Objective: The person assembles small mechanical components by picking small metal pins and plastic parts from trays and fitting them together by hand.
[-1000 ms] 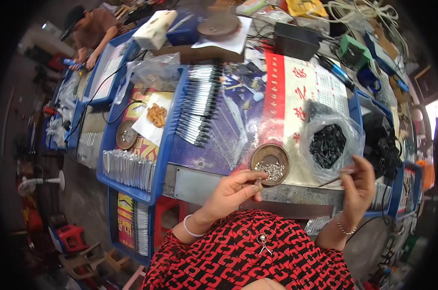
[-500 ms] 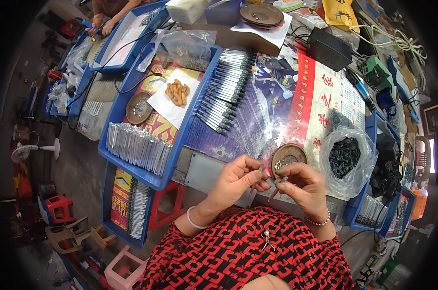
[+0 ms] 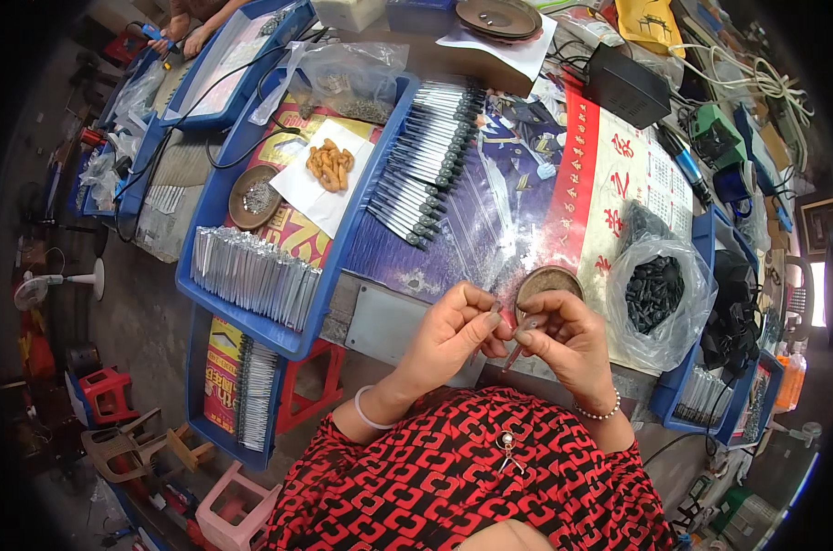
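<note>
Head view: the right hand [image 3: 568,340] has a slim, reddish-brown pointed tool [image 3: 509,362] pinched between thumb and forefinger, the other fingers curled. From that grip its long axis slants down and leftward, the thin end pointing back toward the body. The left hand [image 3: 455,332] faces it, thumb and forefinger closed together on what looks like a small dark piece [image 3: 496,309], too small to make out. The two sets of fingertips nearly meet, with the tool lying just right of the left hand's fingers; whether they touch cannot be told.

Both hands are raised over the near edge of the grey counter [image 3: 349,297]. Just beyond them sits a round brown bowl [image 3: 551,279], its near side and most of its inside hidden by the fingers. Near the right hand, farther right, stands a clear plastic bag [image 3: 700,320] of small black parts [image 3: 654,292]. Beyond the left hand, a slanting row of silver rods with dark ends [image 3: 426,154] lies beside a blue plastic tray [image 3: 242,324], which holds upright silver strips [image 3: 256,275]. Nothing visible stands between the two hands' fingertips.
</note>
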{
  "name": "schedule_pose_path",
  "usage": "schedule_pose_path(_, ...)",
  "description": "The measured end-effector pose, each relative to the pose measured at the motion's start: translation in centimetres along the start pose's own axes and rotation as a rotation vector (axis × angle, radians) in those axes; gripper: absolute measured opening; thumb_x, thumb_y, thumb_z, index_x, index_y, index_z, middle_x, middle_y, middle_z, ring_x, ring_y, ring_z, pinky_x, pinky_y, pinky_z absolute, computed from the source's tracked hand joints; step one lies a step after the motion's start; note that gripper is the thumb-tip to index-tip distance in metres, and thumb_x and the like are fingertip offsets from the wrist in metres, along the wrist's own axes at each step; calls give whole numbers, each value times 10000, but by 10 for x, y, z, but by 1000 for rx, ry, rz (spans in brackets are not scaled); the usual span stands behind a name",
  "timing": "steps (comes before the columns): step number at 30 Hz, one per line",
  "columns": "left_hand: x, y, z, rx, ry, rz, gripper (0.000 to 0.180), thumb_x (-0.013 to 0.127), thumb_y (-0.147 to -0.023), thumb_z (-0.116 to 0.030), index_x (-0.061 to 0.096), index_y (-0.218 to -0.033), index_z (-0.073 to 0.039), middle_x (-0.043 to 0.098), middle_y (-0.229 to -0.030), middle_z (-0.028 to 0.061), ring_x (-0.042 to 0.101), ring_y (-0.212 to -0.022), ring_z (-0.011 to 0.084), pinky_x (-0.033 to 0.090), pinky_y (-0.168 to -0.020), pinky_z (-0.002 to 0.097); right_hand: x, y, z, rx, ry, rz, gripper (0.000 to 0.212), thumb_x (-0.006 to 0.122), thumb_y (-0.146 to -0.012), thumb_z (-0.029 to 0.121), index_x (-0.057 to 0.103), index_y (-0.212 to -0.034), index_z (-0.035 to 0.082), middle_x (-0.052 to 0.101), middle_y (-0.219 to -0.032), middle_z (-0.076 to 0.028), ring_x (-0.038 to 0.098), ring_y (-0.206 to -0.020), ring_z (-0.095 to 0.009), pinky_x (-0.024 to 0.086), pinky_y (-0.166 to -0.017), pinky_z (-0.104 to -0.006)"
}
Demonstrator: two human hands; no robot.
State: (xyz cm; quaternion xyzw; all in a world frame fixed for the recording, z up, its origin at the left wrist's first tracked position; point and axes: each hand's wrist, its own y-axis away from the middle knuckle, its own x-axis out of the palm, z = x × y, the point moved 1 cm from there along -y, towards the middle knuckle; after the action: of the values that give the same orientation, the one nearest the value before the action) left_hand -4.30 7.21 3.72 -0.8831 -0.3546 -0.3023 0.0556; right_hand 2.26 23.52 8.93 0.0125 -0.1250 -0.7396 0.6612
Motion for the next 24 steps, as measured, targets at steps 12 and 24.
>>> schedule_pose_path(12, 12, 1, 3, 13, -121, -92, 102, 494, -918, -67, 469, -977, 13, 621, -890, 87, 613, -811, 127, 502, -720, 240, 1, -4, -15, -169, 228, -121, 155, 663, -800, 73, 547, -880, 5, 602, -766, -44, 566, -662, -84, 442, -574, -225)
schedule_pose_path(24, 25, 0, 4, 49, -230, -96, 106, 548, -893, -69, 512, -941, 19, 643, -828, 75, 605, -789, 93, 495, -692, 217, 0, -2, -13, -227, 250, -152, 192, 681, -782, 91, 573, -903, -11, 615, -761, -61, 604, -680, -108, 481, -592, -231)
